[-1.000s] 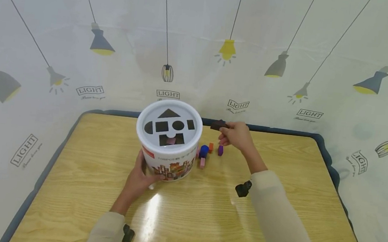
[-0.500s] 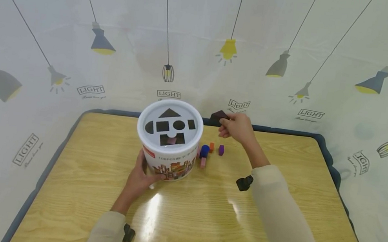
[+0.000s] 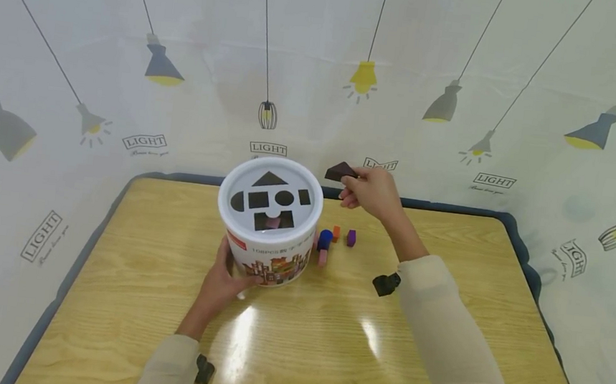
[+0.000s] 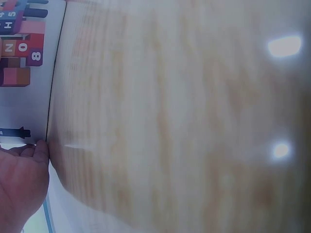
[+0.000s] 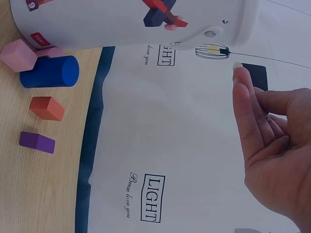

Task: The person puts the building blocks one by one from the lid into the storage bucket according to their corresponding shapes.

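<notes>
A white toy-block bucket (image 3: pixel 284 253) with printed blocks on its wall stands on the table, its white lid (image 3: pixel 247 180) cut with shaped holes. My left hand (image 3: pixel 224 284) holds the bucket low on its near left side, thumb across the front; the left wrist view shows this hand (image 4: pixel 23 179) at the bucket's lower edge. Right of the lid and above it, my right hand (image 3: pixel 375 193) pinches a dark triangular block (image 3: pixel 339 171) between thumb and fingers. In the right wrist view, fingers partly hide that block (image 5: pixel 257 75). Something pink (image 3: pixel 273 222) shows through the lid's front hole.
Right of the bucket lie a blue cylinder (image 3: pixel 325 239), an orange block (image 3: pixel 336 232), a purple block (image 3: pixel 351 238) and a pink block (image 3: pixel 322 257). Another pink piece (image 5: pixel 50 52) is partly hidden against the bucket. A wall cloth with printed lamps rises behind the wooden table (image 3: pixel 380 362).
My right hand has risen with the dark triangular block, then shifted left toward the lid. The left hand and the bucket stay where they were.
</notes>
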A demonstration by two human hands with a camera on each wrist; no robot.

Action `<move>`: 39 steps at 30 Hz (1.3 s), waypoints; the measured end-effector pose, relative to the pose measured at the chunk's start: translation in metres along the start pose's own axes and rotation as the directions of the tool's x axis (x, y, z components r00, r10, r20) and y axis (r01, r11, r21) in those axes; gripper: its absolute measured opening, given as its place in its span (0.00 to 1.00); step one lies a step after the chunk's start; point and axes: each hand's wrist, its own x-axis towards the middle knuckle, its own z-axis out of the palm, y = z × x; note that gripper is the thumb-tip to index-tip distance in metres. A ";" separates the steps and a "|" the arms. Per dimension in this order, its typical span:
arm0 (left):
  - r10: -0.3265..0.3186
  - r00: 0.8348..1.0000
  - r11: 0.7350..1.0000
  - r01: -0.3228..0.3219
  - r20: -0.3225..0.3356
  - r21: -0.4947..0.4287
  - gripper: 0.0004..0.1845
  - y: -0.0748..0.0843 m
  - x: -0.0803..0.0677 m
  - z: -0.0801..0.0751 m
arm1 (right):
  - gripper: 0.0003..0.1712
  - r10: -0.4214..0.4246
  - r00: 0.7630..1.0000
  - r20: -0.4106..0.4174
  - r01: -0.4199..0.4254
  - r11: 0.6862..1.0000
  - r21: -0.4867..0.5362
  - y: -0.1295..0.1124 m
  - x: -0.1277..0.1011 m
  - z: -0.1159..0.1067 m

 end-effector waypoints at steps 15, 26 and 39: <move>0.012 1.000 1.000 -0.012 0.006 0.004 0.65 0.000 0.000 0.000 | 0.17 -0.067 0.997 0.022 0.067 0.998 0.011 -0.021 -0.002 0.008; -0.009 1.000 1.000 0.009 0.002 -0.002 0.66 0.001 -0.001 0.000 | 0.17 -0.057 0.998 0.037 0.055 0.997 0.051 -0.025 0.000 0.017; -0.012 1.000 1.000 0.012 0.028 -0.013 0.66 0.031 -0.010 -0.004 | 0.17 -0.048 0.998 0.043 0.045 0.995 0.085 -0.033 0.002 0.024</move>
